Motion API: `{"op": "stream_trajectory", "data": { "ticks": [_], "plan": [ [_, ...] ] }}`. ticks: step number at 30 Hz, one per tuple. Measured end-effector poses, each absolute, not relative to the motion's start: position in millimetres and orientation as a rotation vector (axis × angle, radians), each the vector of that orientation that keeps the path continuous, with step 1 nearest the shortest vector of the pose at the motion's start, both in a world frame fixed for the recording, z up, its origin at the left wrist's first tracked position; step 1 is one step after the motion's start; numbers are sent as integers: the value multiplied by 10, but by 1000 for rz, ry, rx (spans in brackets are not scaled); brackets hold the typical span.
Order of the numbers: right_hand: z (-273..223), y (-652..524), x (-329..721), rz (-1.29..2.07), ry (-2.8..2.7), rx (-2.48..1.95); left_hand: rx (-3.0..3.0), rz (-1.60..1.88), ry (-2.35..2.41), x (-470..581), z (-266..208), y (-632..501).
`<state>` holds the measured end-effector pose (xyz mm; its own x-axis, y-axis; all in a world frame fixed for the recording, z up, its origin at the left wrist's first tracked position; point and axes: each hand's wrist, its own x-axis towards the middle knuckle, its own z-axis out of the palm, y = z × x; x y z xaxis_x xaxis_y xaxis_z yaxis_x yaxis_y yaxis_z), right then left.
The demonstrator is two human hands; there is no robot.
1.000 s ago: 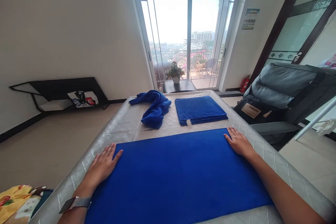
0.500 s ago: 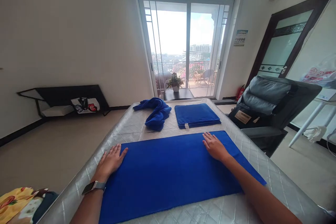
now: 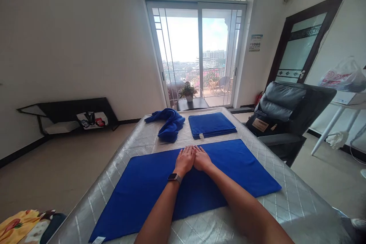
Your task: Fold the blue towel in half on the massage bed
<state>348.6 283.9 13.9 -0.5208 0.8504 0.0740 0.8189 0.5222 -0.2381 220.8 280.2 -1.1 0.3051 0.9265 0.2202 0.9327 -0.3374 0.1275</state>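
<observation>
A blue cloth (image 3: 137, 194) lies spread flat across the near part of the bed, with a white tag at its near left corner. My left hand (image 3: 185, 159) rests palm down on the cloth near its far edge, fingers stretched out. Beside it, my right hand (image 3: 201, 158) also lies flat, and the two hands touch at the fingers. Beyond the cloth sits a folded blue stack (image 3: 212, 125) with a white tag on its near edge. To its left is a crumpled blue cloth (image 3: 168, 124).
All the cloths lie on a mattress with a silvery quilted cover (image 3: 108, 183). A black recliner (image 3: 291, 110) stands by its right side. Past the far end is a chair (image 3: 193, 103) with a potted plant (image 3: 188, 91). Patterned fabric (image 3: 20, 225) shows at the lower left.
Both hands have moved inward from the sides of the blue cloth and now meet at its middle. The tag at the near left corner has come into view.
</observation>
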Motion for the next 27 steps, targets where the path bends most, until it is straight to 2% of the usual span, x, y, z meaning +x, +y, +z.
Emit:
{"op": "stream_trajectory", "data": {
  "ticks": [8,16,20,27],
  "plan": [
    [171,2876,3713,302,-2557,-1538,-2254,-282,-2153,1224,-55,2670],
    [112,3110,5408,145,-2313,-2021,-1903,-203,-2439,-131,-138,2453],
    [29,3186,5804,74,-2235,-2162,-1815,-248,-2523,-359,-211,2454],
    [-23,3239,5808,42,-2292,-2123,-1791,-257,-2525,-390,-221,2465]
  ]
}}
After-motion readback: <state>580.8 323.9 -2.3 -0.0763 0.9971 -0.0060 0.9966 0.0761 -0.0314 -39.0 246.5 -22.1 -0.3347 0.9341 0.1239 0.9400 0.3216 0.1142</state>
